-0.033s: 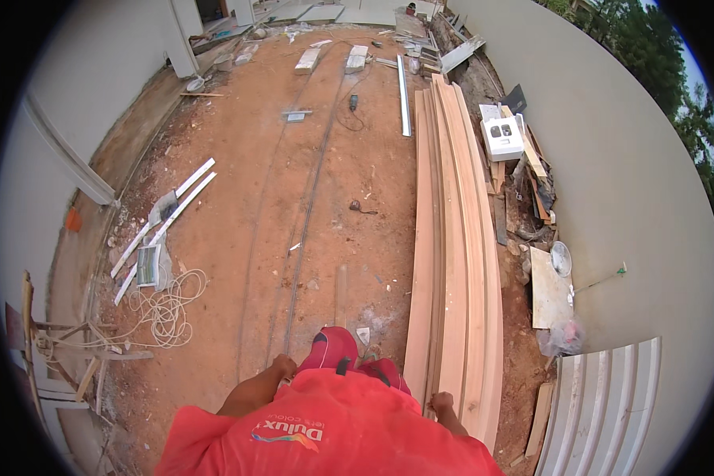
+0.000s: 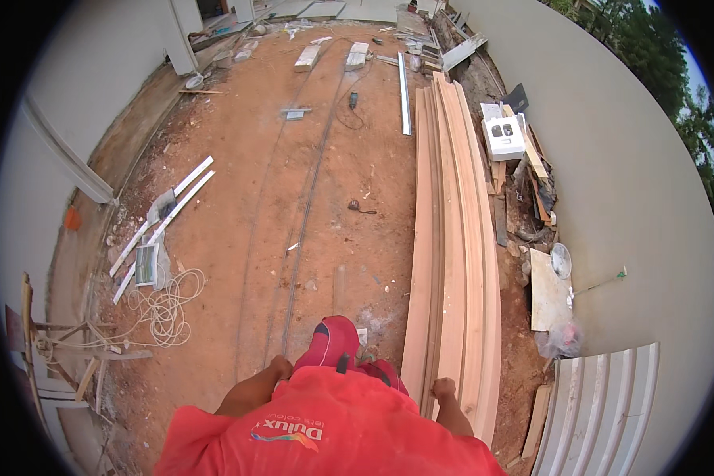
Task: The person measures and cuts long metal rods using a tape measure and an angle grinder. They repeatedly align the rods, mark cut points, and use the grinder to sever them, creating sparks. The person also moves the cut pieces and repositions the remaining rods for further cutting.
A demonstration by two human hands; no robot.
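My right hand (image 2: 444,388) is curled closed above the near part of a stack of long reddish-brown timber boards (image 2: 426,262). Anything inside its fingers is hidden, and I cannot tell whether it touches the wood. Beside my red-trousered leg (image 2: 331,343), on its left, is my left hand (image 2: 281,366); its fingers are hidden from me. Thin dark rods or lines (image 2: 305,214) run lengthwise over the ground and end near my left hand. A small dark tape measure (image 2: 355,206) lies on the soil ahead of my legs.
White strips (image 2: 178,202) and a coil of pale cord (image 2: 166,309) lie at left. A corded power tool (image 2: 353,100) rests ahead. Right of the boards are a white box (image 2: 504,136), scrap wood and corrugated sheet (image 2: 603,404), along a grey wall (image 2: 603,190).
My right hand has moved slightly up and forward over the boards. My knee has shifted a little forward, covering part of a pale scrap. My left hand stays almost in place.
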